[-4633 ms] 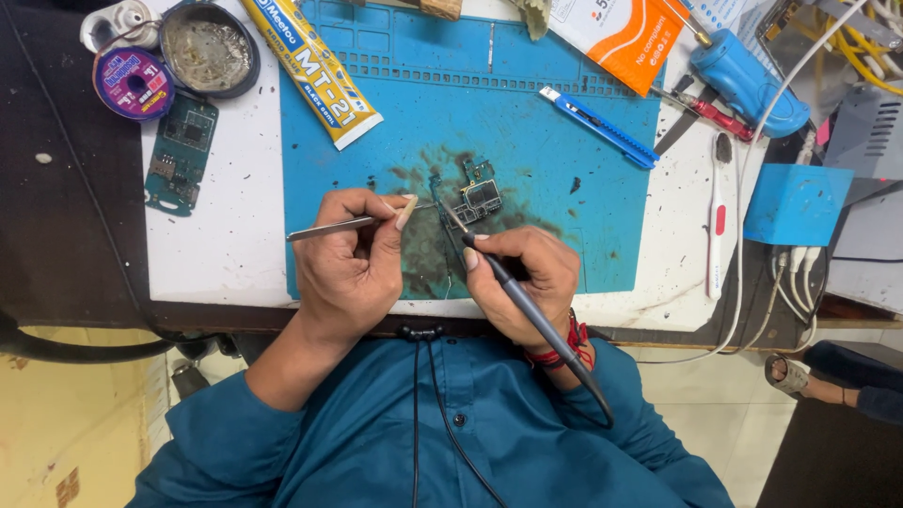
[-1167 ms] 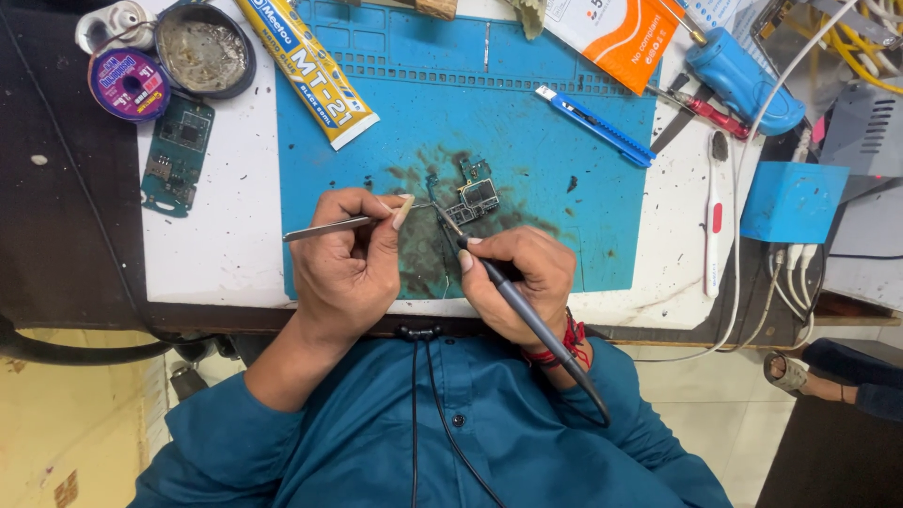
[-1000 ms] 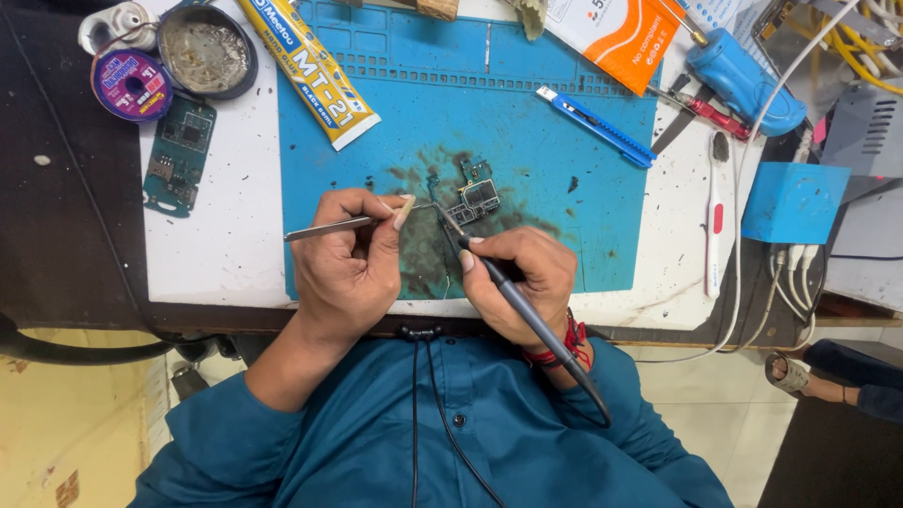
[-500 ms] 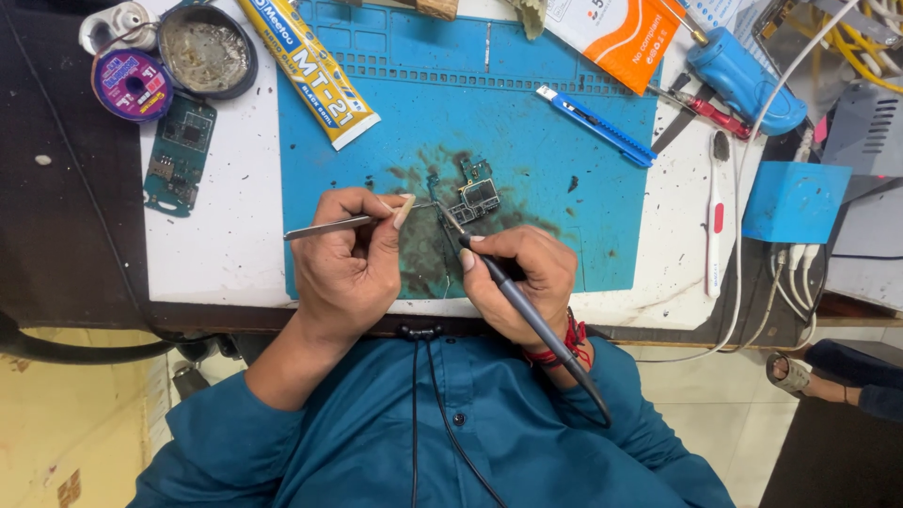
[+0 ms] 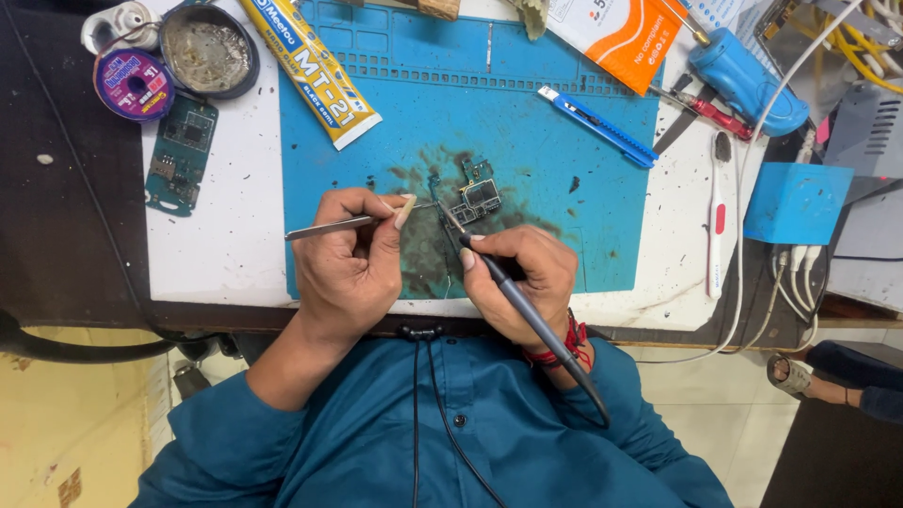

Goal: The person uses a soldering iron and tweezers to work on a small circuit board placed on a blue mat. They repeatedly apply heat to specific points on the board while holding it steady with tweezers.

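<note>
My left hand [image 5: 350, 261] grips metal tweezers [image 5: 329, 227], their tips pointing right toward a small green circuit board [image 5: 478, 199] on the stained blue work mat [image 5: 527, 122]. My right hand [image 5: 517, 280] holds a dark soldering iron [image 5: 527, 310] like a pen, its tip just left of the board. The iron's cord runs back over my wrist. Both hands rest on the mat's near edge, close together.
A second circuit board [image 5: 181, 155], a solder spool [image 5: 134, 85] and a round tin [image 5: 207, 52] lie at the left. A yellow glue tube [image 5: 310, 71], blue utility knife [image 5: 597, 125], orange packet [image 5: 625, 33], white toothbrush [image 5: 717, 221], blue hot-air tool [image 5: 748, 80] and blue box [image 5: 795, 202] surround the mat.
</note>
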